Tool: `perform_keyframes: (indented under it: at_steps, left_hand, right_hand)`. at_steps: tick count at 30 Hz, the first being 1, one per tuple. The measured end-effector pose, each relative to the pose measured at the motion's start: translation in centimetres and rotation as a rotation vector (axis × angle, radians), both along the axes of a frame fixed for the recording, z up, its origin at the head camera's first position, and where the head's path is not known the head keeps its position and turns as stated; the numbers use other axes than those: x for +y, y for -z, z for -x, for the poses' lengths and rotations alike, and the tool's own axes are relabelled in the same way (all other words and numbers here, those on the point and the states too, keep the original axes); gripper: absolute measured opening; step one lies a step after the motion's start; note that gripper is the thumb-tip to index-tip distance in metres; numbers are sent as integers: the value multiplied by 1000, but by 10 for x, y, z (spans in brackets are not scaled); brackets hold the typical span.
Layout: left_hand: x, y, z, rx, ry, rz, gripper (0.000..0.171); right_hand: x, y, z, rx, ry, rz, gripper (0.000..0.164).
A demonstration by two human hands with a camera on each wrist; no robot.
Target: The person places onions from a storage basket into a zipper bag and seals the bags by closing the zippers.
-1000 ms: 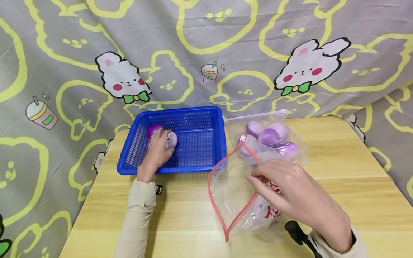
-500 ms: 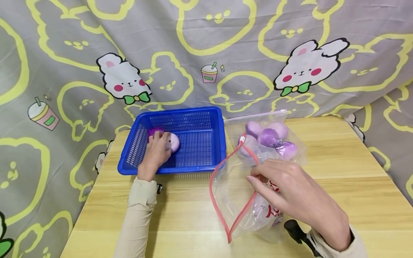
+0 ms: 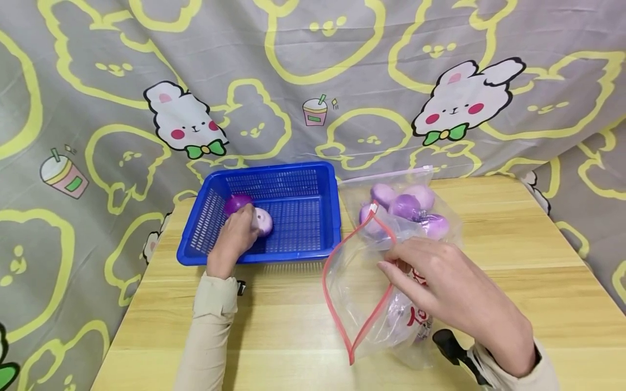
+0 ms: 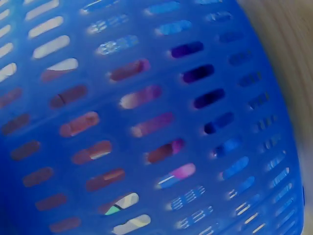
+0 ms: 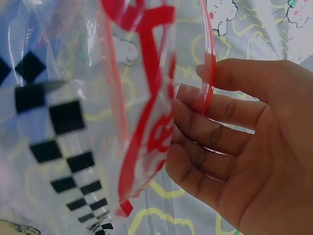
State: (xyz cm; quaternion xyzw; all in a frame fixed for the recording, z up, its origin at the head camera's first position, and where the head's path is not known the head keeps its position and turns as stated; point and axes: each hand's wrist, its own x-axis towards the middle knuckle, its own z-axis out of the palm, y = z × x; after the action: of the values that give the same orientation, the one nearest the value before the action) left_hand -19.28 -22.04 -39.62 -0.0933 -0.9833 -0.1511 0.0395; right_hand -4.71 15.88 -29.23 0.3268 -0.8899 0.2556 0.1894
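Inside the blue basket [image 3: 303,255], my left hand [image 3: 236,233] has its fingers curled against a pale lilac, onion-like ball [image 3: 264,221] with a small dark spot. A darker magenta-purple ball [image 3: 237,204] lies just beyond those fingers. The basket's slotted wall [image 4: 161,112] covers most of the left wrist view; parts of the hand and purple balls show through the slots. My right hand [image 3: 452,288] pinches the red zip rim [image 5: 209,73] of a clear zip bag [image 3: 359,277] between thumb and forefinger. Its mouth gapes toward the basket, and lilac balls show dimly inside.
Behind the open bag lies a second clear zip bag [image 3: 357,190] holding several purple balls [image 3: 405,207]. Both rest on a wooden table [image 3: 528,260]. A patterned curtain [image 3: 367,43] hangs along the back and sides.
The left hand's fingers have curled in further, and the pale ball has shifted slightly toward me. The open bag's rim has moved a little right; the right hand stays nearly still.
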Motion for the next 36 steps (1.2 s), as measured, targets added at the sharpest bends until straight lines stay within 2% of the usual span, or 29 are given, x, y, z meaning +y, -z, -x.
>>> perform_keyframes:
  at_steps: [7, 10, 14, 18, 26, 36]
  left_hand:
    - [0, 3, -7, 0, 2, -81, 51]
    - [2, 0, -9, 25, -1, -107, 54]
    - [3, -6, -12, 61, -4, -125, 56]
    - [4, -11, -14, 61, -13, -144, 58]
    - [2, -10, -12, 63, -2, -140, 60]
    - [0, -12, -16, 74, 12, -177, 60]
  right_hand:
    - [2, -1, 1, -3, 4, 17, 11]
    - [4, -1, 2, -11, 16, 17, 12]
    - [4, -1, 2, -17, 33, 3, 12]
    - [3, 0, 3, -10, 32, 4, 12]
    - [2, 3, 6, 57, -6, 71, 6]
    - [-2, 5, 10, 26, 26, 49, 12]
